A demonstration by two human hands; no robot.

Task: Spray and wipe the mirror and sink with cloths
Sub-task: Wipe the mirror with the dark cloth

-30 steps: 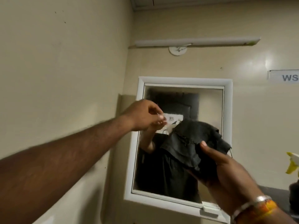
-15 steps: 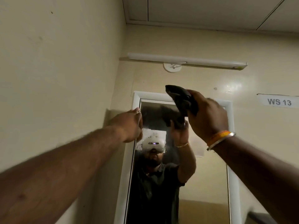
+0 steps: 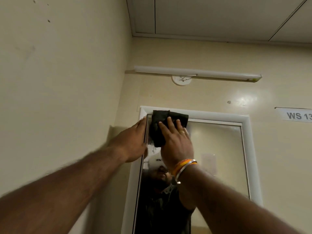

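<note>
Black cloth [image 3: 166,125]: folded, dark, pressed flat against the upper left corner of the mirror [image 3: 217,152], just above the centre of the frame; its top edge overlapped the white frame [image 3: 219,115] of the mirror, its lower end hung down the glass beside the left edge. Right hand [image 3: 175,142]: palm spread open on the cloth, fingers extended upward and lying on the fabric, a ring on one finger; wrist carried an orange band and a metal bangle [image 3: 183,168]. Left hand [image 3: 133,141]: open, flat, fingers together and pointing up, resting along the left upright of the white frame, just beside the cloth, holding nothing. Mirror: tall, rectangular, set in the centre and lower centre of the frame; upper glass looked hazy, lower glass reflected the person in dark clothing, partly hidden behind the right forearm. Both forearms entered from the lower corners of the frame. Tube light [image 3: 197,73]: long white fitting, mounted horizontally on the wall above the mirror, with a round white mount [image 3: 181,80] just beneath its left part. Wall sign [image 3: 297,115]: white, at the right edge of the frame, lettered "WS 13", partly cut off. Walls: cream, meeting at a corner left of the mirror. Ceiling: panelled, upper right of the frame.
</note>
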